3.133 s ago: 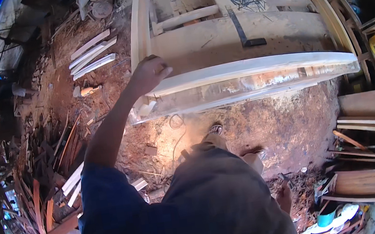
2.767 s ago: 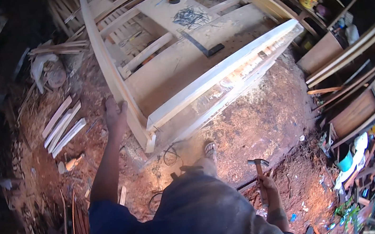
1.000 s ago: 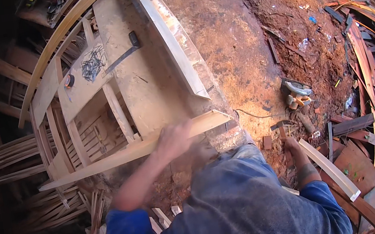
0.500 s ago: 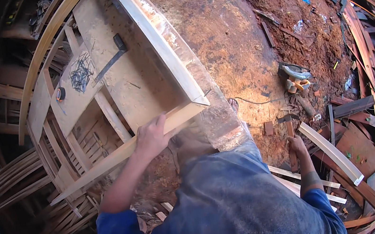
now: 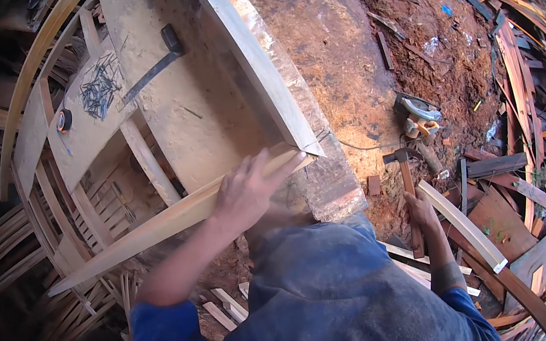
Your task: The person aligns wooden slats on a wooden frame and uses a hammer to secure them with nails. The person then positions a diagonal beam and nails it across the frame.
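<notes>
Left hand [image 5: 248, 191]: arm extended forward, palm down, fingers spread flat. Right hand [image 5: 419, 209]: arm hanging low at the side, grip closed.

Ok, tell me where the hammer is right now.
In the head view the hammer is right of centre, held in the right hand at the person's side, above the red dirt floor.

wooden workbench [image 5: 210, 120] carries loose nails [image 5: 101, 86], tape roll [image 5: 63, 120], dark tool [image 5: 150, 69].
</notes>
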`<state>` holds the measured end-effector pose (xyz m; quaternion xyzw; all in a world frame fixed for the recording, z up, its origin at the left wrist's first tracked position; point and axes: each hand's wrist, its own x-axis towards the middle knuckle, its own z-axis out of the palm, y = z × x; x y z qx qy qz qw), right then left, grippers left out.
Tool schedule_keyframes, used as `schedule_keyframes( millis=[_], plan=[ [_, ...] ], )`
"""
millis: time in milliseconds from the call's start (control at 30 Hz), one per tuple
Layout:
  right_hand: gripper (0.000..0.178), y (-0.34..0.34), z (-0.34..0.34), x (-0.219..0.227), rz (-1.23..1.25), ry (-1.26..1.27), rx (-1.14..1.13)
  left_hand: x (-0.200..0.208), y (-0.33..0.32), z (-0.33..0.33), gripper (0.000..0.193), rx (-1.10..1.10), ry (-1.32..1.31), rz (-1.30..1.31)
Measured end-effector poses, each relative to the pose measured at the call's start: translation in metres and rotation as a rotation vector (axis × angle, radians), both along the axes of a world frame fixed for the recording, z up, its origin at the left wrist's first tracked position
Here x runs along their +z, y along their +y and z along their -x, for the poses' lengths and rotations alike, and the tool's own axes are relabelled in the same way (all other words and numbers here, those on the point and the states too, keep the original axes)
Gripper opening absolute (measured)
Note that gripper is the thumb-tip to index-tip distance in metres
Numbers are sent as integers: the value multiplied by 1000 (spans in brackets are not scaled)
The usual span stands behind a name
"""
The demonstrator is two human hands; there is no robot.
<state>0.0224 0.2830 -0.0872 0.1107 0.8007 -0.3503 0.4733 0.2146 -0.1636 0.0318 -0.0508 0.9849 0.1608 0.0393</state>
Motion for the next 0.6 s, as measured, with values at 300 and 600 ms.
schedule_keyframes(
  millis=[300,600],
  plan=[
    [27,-101,38,89,188,57,-11,10,4,8,83,34,-63,-31],
    [32,-178,29,151,365,-148,112,4,8,14,83,13,-83,-47]
  ],
)
